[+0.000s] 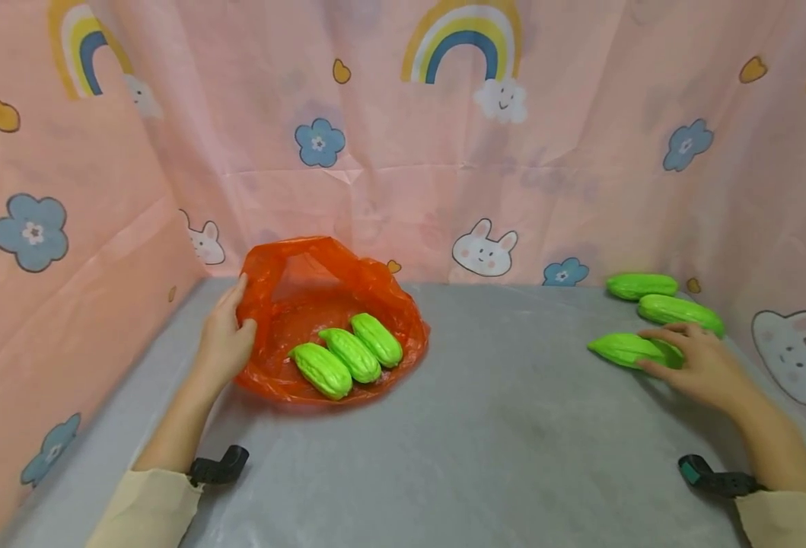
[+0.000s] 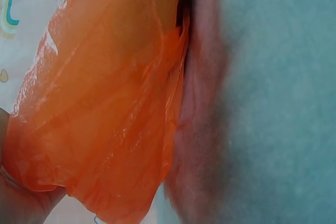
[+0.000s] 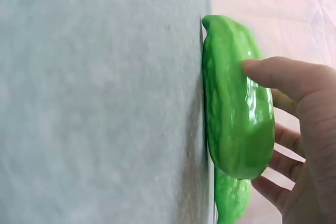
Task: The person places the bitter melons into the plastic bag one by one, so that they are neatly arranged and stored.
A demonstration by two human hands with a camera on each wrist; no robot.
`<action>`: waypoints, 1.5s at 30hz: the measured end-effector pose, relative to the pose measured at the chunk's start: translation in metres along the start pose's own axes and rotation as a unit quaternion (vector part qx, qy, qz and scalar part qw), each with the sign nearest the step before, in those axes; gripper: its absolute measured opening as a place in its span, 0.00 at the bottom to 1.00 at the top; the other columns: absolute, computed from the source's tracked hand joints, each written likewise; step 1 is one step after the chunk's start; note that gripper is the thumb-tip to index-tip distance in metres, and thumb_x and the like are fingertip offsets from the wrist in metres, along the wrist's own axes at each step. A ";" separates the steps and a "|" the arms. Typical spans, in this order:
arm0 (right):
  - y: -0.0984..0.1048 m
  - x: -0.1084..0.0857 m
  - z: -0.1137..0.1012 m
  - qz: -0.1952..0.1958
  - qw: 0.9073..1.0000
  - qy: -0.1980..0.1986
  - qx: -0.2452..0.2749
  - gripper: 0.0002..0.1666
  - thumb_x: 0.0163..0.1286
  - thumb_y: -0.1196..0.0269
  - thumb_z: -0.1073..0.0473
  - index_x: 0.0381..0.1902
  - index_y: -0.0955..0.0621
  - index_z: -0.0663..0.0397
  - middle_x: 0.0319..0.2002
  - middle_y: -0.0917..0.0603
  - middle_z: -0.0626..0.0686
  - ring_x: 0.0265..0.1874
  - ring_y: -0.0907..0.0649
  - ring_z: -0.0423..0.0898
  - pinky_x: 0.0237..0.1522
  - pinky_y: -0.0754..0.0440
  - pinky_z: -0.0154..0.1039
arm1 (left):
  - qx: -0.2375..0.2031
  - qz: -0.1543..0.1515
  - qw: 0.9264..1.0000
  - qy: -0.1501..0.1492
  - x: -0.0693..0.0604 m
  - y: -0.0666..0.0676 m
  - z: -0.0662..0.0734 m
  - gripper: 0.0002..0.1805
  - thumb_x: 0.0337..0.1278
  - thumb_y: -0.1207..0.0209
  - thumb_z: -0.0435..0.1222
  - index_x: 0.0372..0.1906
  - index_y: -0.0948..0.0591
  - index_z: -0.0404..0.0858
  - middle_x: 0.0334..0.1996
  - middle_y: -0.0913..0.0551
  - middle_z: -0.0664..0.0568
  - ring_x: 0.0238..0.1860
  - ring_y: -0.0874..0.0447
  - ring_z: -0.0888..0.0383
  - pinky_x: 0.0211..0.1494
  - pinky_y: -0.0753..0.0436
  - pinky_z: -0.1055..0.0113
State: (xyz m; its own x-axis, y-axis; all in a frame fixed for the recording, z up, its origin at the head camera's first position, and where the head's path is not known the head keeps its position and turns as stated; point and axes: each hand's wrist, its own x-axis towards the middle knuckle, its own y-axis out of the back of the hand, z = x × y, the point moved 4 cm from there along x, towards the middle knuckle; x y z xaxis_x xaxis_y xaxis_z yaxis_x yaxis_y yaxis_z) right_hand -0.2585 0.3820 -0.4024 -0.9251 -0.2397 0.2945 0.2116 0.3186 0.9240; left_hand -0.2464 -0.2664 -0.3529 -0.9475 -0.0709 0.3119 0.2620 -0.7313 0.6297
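Note:
On the left of the head view, my left hand (image 1: 227, 335) holds the near-left rim of an orange plastic bag (image 1: 266, 384), its mouth facing me. The left wrist view shows the bag's film (image 2: 105, 103) in front of part of that hand. Three bright green bitter melons (image 1: 322, 371) lie side by side inside. Over at the right, my right hand (image 1: 707, 369) grips another bitter melon (image 1: 618, 348) at table level. In the right wrist view the thumb lies on this bitter melon's (image 3: 236, 114) glossy side, the other fingers partly hidden behind it.
Two more bitter melons, one at the back (image 1: 641, 286) and one nearer (image 1: 683, 312), lie beyond my right hand by the wall. The grey tabletop (image 1: 485, 426) stretches between the hands. A pink patterned cloth (image 1: 403, 190) encloses the back and both sides.

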 end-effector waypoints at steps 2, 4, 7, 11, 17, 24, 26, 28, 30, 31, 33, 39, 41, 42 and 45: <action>-0.004 0.000 -0.002 -0.007 1.000 -0.005 0.003 0.33 0.64 0.30 0.48 0.59 0.21 0.64 0.57 0.28 0.78 0.52 0.27 0.76 0.44 0.28 0.75 | 0.002 0.000 1.000 -0.001 0.001 0.000 -0.001 0.39 0.65 0.56 0.25 0.81 0.48 0.36 0.80 0.45 0.35 0.78 0.45 0.35 0.75 0.37 0.35; -0.007 -0.001 -0.001 -0.012 1.000 -0.010 0.003 0.34 0.63 0.29 0.47 0.59 0.22 0.65 0.58 0.28 0.77 0.52 0.26 0.77 0.44 0.28 0.75 | 0.005 0.000 1.000 -0.002 0.001 0.000 -0.002 0.39 0.65 0.56 0.25 0.81 0.49 0.37 0.79 0.45 0.35 0.78 0.44 0.34 0.74 0.36 0.35; -0.008 -0.004 0.000 -0.018 1.000 -0.010 0.003 0.37 0.61 0.27 0.51 0.61 0.24 0.68 0.58 0.28 0.78 0.52 0.26 0.78 0.46 0.28 0.75 | 0.004 -0.002 1.000 -0.003 0.002 -0.003 -0.001 0.40 0.65 0.55 0.25 0.81 0.49 0.38 0.79 0.44 0.34 0.77 0.42 0.34 0.74 0.35 0.35; -0.009 -0.006 0.002 -0.026 1.000 -0.006 -0.005 0.41 0.56 0.24 0.57 0.63 0.27 0.70 0.57 0.27 0.80 0.52 0.26 0.79 0.47 0.27 0.75 | 0.000 -0.003 1.000 -0.004 0.000 -0.006 -0.003 0.40 0.65 0.55 0.24 0.82 0.50 0.39 0.79 0.43 0.34 0.77 0.42 0.33 0.75 0.37 0.35; -0.011 -0.006 -0.002 -0.013 1.000 -0.009 0.014 0.40 0.64 0.29 0.53 0.66 0.28 0.70 0.58 0.25 0.78 0.53 0.24 0.76 0.46 0.26 0.71 | 0.006 0.003 1.000 -0.007 -0.002 -0.004 -0.007 0.38 0.66 0.55 0.24 0.81 0.47 0.37 0.78 0.41 0.33 0.76 0.40 0.33 0.75 0.36 0.36; -0.004 -0.001 -0.014 0.009 0.998 -0.002 0.060 0.37 0.69 0.33 0.53 0.69 0.29 0.66 0.61 0.24 0.75 0.53 0.22 0.73 0.49 0.19 0.42 | 0.001 -0.002 1.000 0.004 -0.004 -0.001 -0.007 0.37 0.66 0.55 0.24 0.80 0.46 0.34 0.79 0.43 0.33 0.78 0.45 0.34 0.77 0.40 0.37; -0.002 0.003 -0.019 0.017 0.997 0.003 0.078 0.37 0.68 0.33 0.54 0.69 0.29 0.65 0.61 0.23 0.74 0.51 0.21 0.72 0.42 0.24 0.22 | 0.003 0.001 1.000 0.002 -0.004 0.001 -0.008 0.37 0.66 0.56 0.24 0.80 0.46 0.35 0.79 0.44 0.34 0.78 0.45 0.34 0.77 0.40 0.37; -0.001 0.007 -0.025 0.020 0.995 0.004 0.101 0.38 0.69 0.33 0.55 0.72 0.31 0.62 0.61 0.23 0.74 0.50 0.20 0.72 0.36 0.33 0.14 | 0.006 0.010 1.000 -0.001 -0.004 0.004 -0.009 0.37 0.66 0.56 0.24 0.80 0.46 0.35 0.79 0.44 0.35 0.79 0.45 0.35 0.77 0.39 0.37; -0.001 0.010 -0.031 0.024 0.992 0.008 0.125 0.40 0.70 0.34 0.57 0.75 0.35 0.58 0.62 0.25 0.75 0.49 0.20 0.74 0.35 0.31 0.15 | 0.011 0.015 1.000 -0.005 -0.004 0.007 -0.009 0.37 0.66 0.56 0.24 0.80 0.46 0.34 0.79 0.43 0.34 0.78 0.45 0.34 0.75 0.38 0.36; -0.001 0.011 -0.033 0.026 0.990 0.009 0.136 0.40 0.70 0.35 0.58 0.76 0.36 0.56 0.63 0.26 0.75 0.48 0.16 0.66 0.34 0.30 0.16 | 0.013 0.016 1.000 -0.005 -0.004 0.008 -0.009 0.37 0.66 0.56 0.24 0.80 0.46 0.34 0.79 0.43 0.34 0.78 0.44 0.34 0.75 0.37 0.35; -0.001 0.011 -0.038 0.037 0.987 0.014 0.157 0.40 0.71 0.36 0.60 0.77 0.37 0.53 0.64 0.27 0.75 0.47 0.14 0.44 0.33 0.29 0.17 | 0.015 0.015 1.000 -0.005 -0.004 0.009 -0.008 0.37 0.66 0.56 0.24 0.80 0.46 0.35 0.79 0.43 0.34 0.78 0.44 0.34 0.74 0.36 0.35; 0.002 0.012 -0.048 0.068 0.979 0.023 0.193 0.36 0.71 0.37 0.62 0.76 0.32 0.48 0.67 0.27 0.45 0.51 0.34 0.13 0.43 0.33 0.08 | 0.019 0.016 1.000 -0.002 -0.003 0.009 -0.006 0.37 0.66 0.56 0.25 0.80 0.46 0.35 0.79 0.43 0.35 0.77 0.42 0.34 0.73 0.34 0.36; 0.004 0.013 -0.052 0.063 0.979 0.020 0.193 0.36 0.72 0.37 0.61 0.76 0.32 0.44 0.67 0.29 0.35 0.53 0.32 0.16 0.44 0.34 0.08 | 0.021 0.018 1.000 -0.002 -0.001 0.009 -0.005 0.37 0.66 0.56 0.25 0.80 0.46 0.36 0.79 0.43 0.35 0.77 0.43 0.34 0.74 0.35 0.36; 0.005 0.013 -0.054 0.062 0.979 0.019 0.192 0.36 0.72 0.37 0.60 0.76 0.31 0.42 0.67 0.30 0.32 0.54 0.32 0.16 0.44 0.34 0.08 | 0.022 0.016 1.000 -0.003 -0.001 0.008 -0.005 0.37 0.66 0.56 0.25 0.80 0.46 0.35 0.79 0.43 0.35 0.77 0.43 0.34 0.74 0.35 0.36; 0.009 0.017 -0.062 0.061 0.981 0.021 0.184 0.35 0.72 0.37 0.60 0.75 0.30 0.41 0.68 0.31 0.30 0.53 0.31 0.18 0.44 0.34 0.08 | 0.018 0.008 1.000 -0.004 0.001 0.005 -0.005 0.37 0.66 0.56 0.25 0.80 0.46 0.35 0.79 0.43 0.35 0.78 0.43 0.34 0.75 0.36 0.36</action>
State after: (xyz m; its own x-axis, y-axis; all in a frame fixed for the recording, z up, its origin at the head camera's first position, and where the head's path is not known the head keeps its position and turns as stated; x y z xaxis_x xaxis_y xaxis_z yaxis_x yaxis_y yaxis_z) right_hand -0.2525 0.3240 -0.3739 -0.8848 -0.2140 0.4140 0.1846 0.6547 0.7330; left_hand -0.2470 -0.2733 -0.3531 -0.9417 -0.0776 0.3273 0.2838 -0.7058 0.6491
